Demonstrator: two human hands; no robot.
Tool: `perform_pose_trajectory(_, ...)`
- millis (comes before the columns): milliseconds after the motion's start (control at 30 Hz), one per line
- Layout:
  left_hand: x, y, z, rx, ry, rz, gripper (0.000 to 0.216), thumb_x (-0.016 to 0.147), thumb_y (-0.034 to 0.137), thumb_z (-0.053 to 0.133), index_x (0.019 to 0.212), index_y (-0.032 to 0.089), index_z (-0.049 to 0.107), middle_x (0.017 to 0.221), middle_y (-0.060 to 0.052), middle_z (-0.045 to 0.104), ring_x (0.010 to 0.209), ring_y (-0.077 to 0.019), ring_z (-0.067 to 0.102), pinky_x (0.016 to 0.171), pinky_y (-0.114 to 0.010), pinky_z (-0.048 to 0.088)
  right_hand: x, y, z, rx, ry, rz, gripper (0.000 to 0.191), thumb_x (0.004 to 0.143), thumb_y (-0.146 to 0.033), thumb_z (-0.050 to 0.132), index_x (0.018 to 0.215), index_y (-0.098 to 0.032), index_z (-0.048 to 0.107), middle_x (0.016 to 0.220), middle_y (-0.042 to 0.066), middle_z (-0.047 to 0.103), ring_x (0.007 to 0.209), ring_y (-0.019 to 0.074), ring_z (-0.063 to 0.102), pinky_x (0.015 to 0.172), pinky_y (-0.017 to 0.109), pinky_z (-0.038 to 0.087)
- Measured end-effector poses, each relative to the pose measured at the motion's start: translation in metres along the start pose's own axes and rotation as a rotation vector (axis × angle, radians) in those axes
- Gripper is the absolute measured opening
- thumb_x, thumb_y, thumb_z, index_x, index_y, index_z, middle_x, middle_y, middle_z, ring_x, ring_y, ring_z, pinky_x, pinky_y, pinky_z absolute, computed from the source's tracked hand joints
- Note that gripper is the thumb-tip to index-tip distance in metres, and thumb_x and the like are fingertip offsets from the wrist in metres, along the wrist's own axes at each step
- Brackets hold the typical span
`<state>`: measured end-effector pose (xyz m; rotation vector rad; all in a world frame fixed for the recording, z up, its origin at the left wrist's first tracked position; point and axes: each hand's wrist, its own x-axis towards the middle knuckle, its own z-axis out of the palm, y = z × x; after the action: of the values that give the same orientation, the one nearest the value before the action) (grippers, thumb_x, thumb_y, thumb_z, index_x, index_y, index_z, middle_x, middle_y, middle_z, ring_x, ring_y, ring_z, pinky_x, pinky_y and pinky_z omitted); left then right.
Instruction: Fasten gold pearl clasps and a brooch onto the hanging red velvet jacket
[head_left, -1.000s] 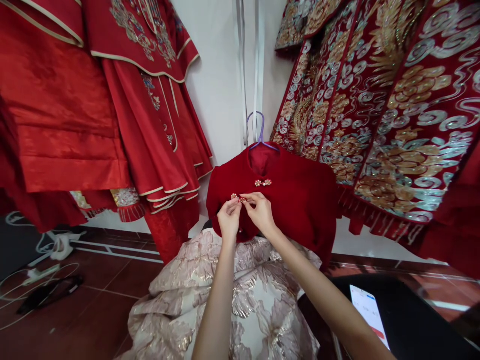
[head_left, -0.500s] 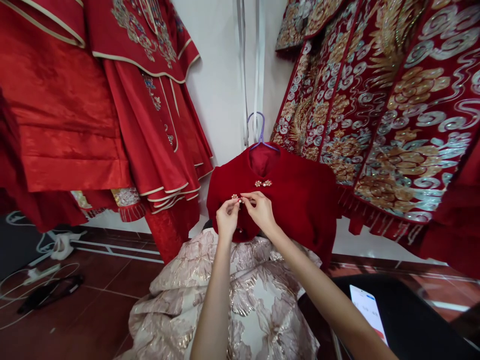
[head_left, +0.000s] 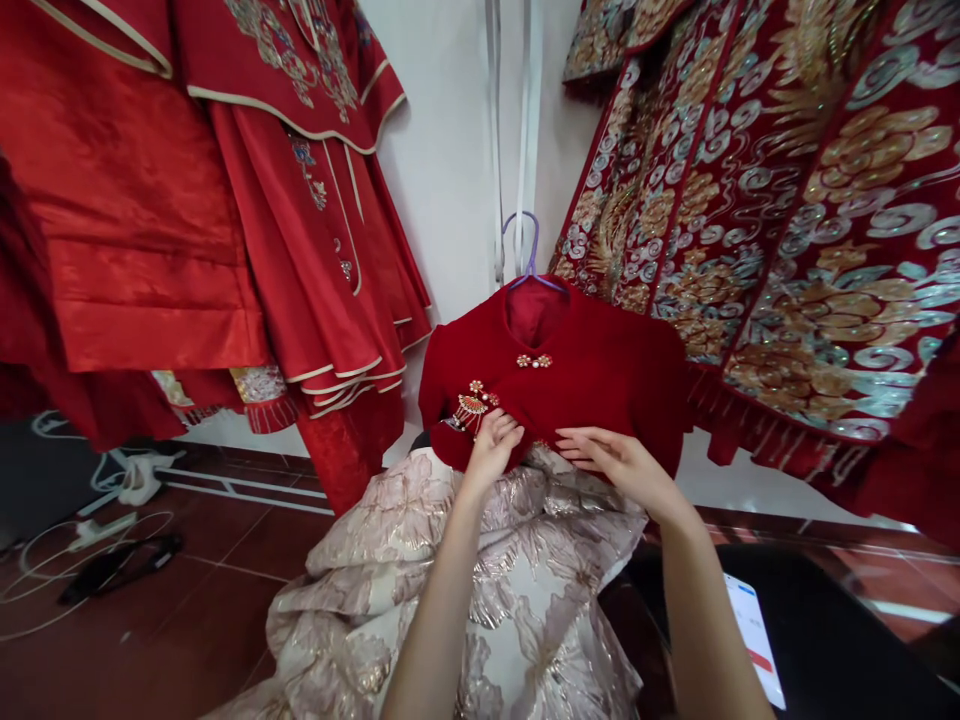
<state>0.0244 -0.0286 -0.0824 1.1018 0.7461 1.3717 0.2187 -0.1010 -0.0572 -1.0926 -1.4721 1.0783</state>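
Note:
A dark red velvet jacket [head_left: 607,360] hangs from a purple hanger [head_left: 532,250], its lower part against a pale floral fabric [head_left: 525,600]. My left hand [head_left: 493,448] has curled fingers at the jacket's front, just below a fan-shaped gold and red ornament [head_left: 472,405] with dangling strands; it seems to pinch the cloth there. Off to the right, my right hand [head_left: 619,462] lies with fingers stretched out against the jacket's lower front. A flower-shaped clasp with pearls [head_left: 534,361] sits fastened below the neckline.
Red garments with pale piping [head_left: 300,250] hang at left, and a heavily embroidered red garment [head_left: 787,240] hangs at right. A lit phone [head_left: 754,635] lies on a black seat [head_left: 832,640]. Cables and a power strip [head_left: 101,532] are on the tiled floor.
My hands, together at the front fastening before, have parted. The right hand moved right and down with its fingers extended; the left moved slightly down. The fan-shaped ornament now shows.

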Motion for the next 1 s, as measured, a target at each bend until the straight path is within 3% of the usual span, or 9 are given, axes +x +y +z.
perform_pose_trajectory(100, -0.008, -0.012, 0.019, -0.088, -0.092, 0.000, 0.044, 0.070, 0.018, 0.070, 0.112, 0.018, 0.057, 0.115, -0.008, 0.065, 0.100, -0.0156, 0.064, 0.095, -0.033, 0.047, -0.007, -0.012, 0.000, -0.041, -0.044, -0.012, 0.046, 0.086, -0.052, 0.058, 0.116, -0.018, 0.066, 0.111, 0.011, 0.069, 0.101, 0.0211, 0.067, 0.095, 0.041, 0.053)
perform_pose_trajectory(167, -0.015, -0.017, 0.024, -0.004, -0.286, -0.040, 0.044, 0.068, 0.020, 0.073, 0.110, 0.016, 0.060, 0.109, -0.008, 0.068, 0.097, -0.0172, 0.064, 0.093, -0.033, 0.047, -0.014, -0.024, 0.001, -0.061, -0.034, -0.043, 0.044, 0.086, -0.052, 0.058, 0.113, -0.018, 0.067, 0.109, 0.011, 0.070, 0.100, 0.0208, 0.067, 0.092, 0.039, 0.055)
perform_pose_trajectory(300, -0.030, -0.030, 0.030, 0.279, -0.648, -0.047, 0.043, 0.065, 0.028, 0.079, 0.103, 0.011, 0.068, 0.103, -0.011, 0.071, 0.093, -0.0218, 0.065, 0.091, -0.036, 0.048, -0.031, -0.048, 0.000, -0.040, 0.224, -0.172, 0.042, 0.086, -0.051, 0.059, 0.109, -0.018, 0.068, 0.097, 0.010, 0.072, 0.088, 0.0188, 0.069, 0.079, 0.033, 0.060)
perform_pose_trajectory(433, -0.049, -0.053, 0.046, 0.417, -0.691, 0.027, 0.045, 0.070, 0.034, 0.075, 0.110, 0.014, 0.067, 0.108, -0.010, 0.071, 0.099, -0.0233, 0.064, 0.094, -0.035, 0.048, -0.041, -0.055, -0.009, -0.029, 0.408, -0.237, 0.037, 0.086, -0.050, 0.060, 0.106, -0.020, 0.068, 0.088, 0.009, 0.071, 0.080, 0.0178, 0.069, 0.070, 0.030, 0.061)
perform_pose_trajectory(533, -0.066, -0.070, 0.058, 0.682, -0.695, 0.186, 0.053, 0.070, 0.036, 0.075, 0.119, 0.019, 0.063, 0.116, -0.011, 0.068, 0.109, -0.0279, 0.060, 0.097, -0.039, 0.046, -0.038, -0.042, -0.017, -0.090, 0.370, -0.188, 0.037, 0.084, -0.051, 0.060, 0.105, -0.021, 0.069, 0.099, 0.010, 0.071, 0.094, 0.0224, 0.068, 0.079, 0.035, 0.060)
perform_pose_trajectory(633, -0.079, -0.079, 0.061, 0.933, -0.741, 0.323, 0.034, 0.078, 0.032, 0.066, 0.110, 0.021, 0.067, 0.116, -0.011, 0.068, 0.113, -0.0310, 0.058, 0.099, -0.042, 0.043, -0.029, -0.023, -0.021, -0.242, 0.300, -0.119, 0.033, 0.080, -0.047, 0.066, 0.103, -0.024, 0.070, 0.111, 0.009, 0.069, 0.106, 0.0266, 0.065, 0.094, 0.043, 0.054)
perform_pose_trajectory(767, -0.078, -0.076, 0.057, 0.821, -0.818, 0.074, 0.037, 0.077, 0.042, 0.067, 0.105, 0.018, 0.067, 0.101, -0.008, 0.072, 0.095, -0.0266, 0.065, 0.088, -0.036, 0.050, -0.023, -0.014, -0.019, -0.310, 0.249, -0.126, 0.033, 0.081, -0.044, 0.064, 0.109, -0.027, 0.067, 0.116, 0.007, 0.067, 0.108, 0.0260, 0.064, 0.099, 0.044, 0.050)
perform_pose_trajectory(867, -0.069, -0.069, 0.053, 0.445, -0.681, 0.003, 0.058, 0.070, 0.041, 0.074, 0.120, 0.016, 0.059, 0.118, -0.011, 0.066, 0.107, -0.0250, 0.062, 0.093, -0.034, 0.049, -0.022, -0.015, -0.013, -0.289, 0.154, -0.107, 0.032, 0.085, -0.043, 0.059, 0.110, -0.025, 0.066, 0.113, 0.007, 0.068, 0.103, 0.0227, 0.066, 0.093, 0.039, 0.054)
perform_pose_trajectory(1000, -0.056, -0.059, 0.047, 0.114, -0.160, 0.085, 0.056, 0.079, 0.040, 0.067, 0.127, 0.017, 0.050, 0.128, -0.014, 0.060, 0.116, -0.0236, 0.058, 0.099, -0.036, 0.047, -0.013, -0.007, -0.001, -0.316, 0.056, -0.055, 0.029, 0.086, -0.042, 0.056, 0.103, -0.022, 0.067, 0.098, 0.006, 0.070, 0.088, 0.0194, 0.067, 0.073, 0.032, 0.058)
